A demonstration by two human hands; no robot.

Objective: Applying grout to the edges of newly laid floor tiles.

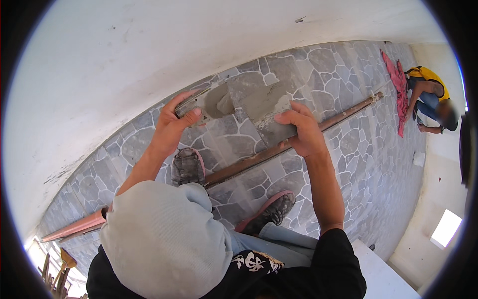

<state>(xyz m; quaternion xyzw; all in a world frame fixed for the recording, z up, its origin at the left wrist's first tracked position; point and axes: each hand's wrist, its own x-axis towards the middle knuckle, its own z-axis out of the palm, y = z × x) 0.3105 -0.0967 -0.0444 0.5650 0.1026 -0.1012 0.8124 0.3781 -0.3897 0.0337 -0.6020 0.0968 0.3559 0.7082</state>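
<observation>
My left hand point(177, 119) is closed on one end of a flat, dark-edged piece point(191, 102), thumb on top and fingers beneath. Wet grey mortar point(219, 101) lies heaped on its face. To its right, more mortar point(269, 99) is spread over a grey slab-like surface. My right hand point(304, 128) is beside that spread, its thumb and fingers curled at the edge; what they hold, if anything, I cannot make out. A long brown bar point(249, 163) lies on the floor below both hands, passing behind my right hand.
The floor point(348, 144) is patterned in grey stone shapes with white joints. A pale wall point(124, 60) runs along the left and far side. At far right a person in a yellow vest point(430, 94) crouches beside a crumpled pink cloth point(398, 92). A reddish pipe point(77, 225) lies lower left.
</observation>
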